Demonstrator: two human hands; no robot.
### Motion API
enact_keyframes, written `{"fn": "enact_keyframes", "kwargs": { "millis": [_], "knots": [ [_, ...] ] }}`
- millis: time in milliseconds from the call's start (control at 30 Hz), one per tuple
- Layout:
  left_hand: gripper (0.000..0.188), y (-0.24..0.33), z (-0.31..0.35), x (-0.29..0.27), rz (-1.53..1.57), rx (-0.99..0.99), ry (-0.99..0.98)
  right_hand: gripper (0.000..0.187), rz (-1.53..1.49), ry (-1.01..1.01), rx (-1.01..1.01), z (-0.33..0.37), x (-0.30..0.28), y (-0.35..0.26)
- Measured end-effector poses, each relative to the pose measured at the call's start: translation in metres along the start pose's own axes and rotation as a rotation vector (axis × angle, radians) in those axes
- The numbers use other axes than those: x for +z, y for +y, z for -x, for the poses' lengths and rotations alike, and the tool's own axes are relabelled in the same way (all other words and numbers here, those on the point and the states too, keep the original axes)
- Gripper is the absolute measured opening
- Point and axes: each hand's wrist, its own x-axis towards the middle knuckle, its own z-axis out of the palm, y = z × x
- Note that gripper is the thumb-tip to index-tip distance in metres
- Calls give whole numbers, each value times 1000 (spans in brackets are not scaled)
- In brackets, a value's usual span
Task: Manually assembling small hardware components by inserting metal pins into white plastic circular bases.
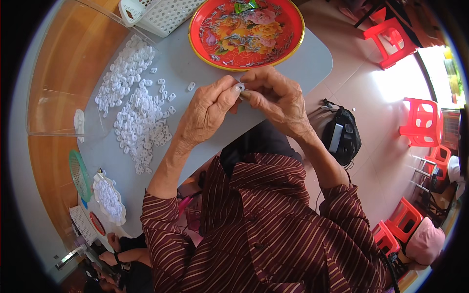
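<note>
Between the fingertips of both hands is a small white plastic piece (241,87) with a hole in it. My left hand (207,107) pinches it from the left, its thumb on top. My right hand (281,100) closes on its other side with thumb and forefinger; whether those fingers hold a second small part is hidden. Just beyond my hands lies a round red flowered tray (199,46) with a gold rim, scattered with small grey pin-like pieces. To the left, a heap of similar white plastic pieces (141,115) spreads over the grey table (178,73).
A white perforated basket (166,17) stands at the far left, beside a clear plastic bin (63,112). Nearer left is a dish of white pieces (108,198). Another person's hands (110,256) show at lower left. A black mesh bag (344,136) and red stools (420,122) are on the floor to the right.
</note>
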Motion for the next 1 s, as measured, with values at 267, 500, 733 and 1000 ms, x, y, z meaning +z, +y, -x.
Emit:
{"fn": "enact_keyframes", "kwargs": {
  "millis": [267, 500, 733, 1000],
  "knots": [
    [28, 0, 3, 11, 36, 27, 117, 20, 51, 9, -35, 0, -2, 2],
    [26, -4, 4, 12, 22, 22, 150, 21, 114, 15, -3, 0, -2, 1],
    [27, -6, 6, 17, 112, -39, 231, 24, 89, 0, 18, 2, -3, 2],
    [30, -14, 7, 21, 191, -25, 319, 24, 144, -67, 13, 2, -6, 3]
  ]
}}
